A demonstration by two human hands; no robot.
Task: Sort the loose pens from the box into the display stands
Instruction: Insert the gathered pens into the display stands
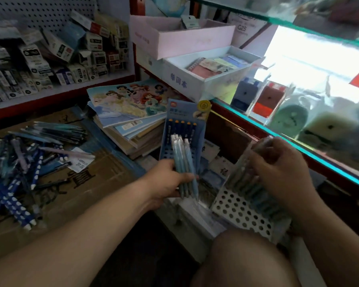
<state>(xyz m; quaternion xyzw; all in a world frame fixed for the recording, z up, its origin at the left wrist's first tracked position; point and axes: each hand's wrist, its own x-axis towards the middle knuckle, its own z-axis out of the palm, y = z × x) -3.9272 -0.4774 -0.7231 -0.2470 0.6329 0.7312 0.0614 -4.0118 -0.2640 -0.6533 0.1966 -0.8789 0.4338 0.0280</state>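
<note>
My left hand [167, 181] grips a small bundle of pale blue pens [183, 160], held upright in front of a blue display stand [181, 123] with a printed header card. My right hand [278, 166] curls around pens [245, 179] that stand in a white perforated display stand [239, 212] by my knee. A heap of loose dark blue and light blue pens [23, 164] lies on the flattened cardboard [87, 179] at the left.
A stack of notebooks and a princess picture book [131, 102] lies behind the blue stand. White boxes with notebooks [205, 73] sit at the back. A shelf of small cartons [50, 56] fills the left. A glass display counter [311, 121] runs along the right.
</note>
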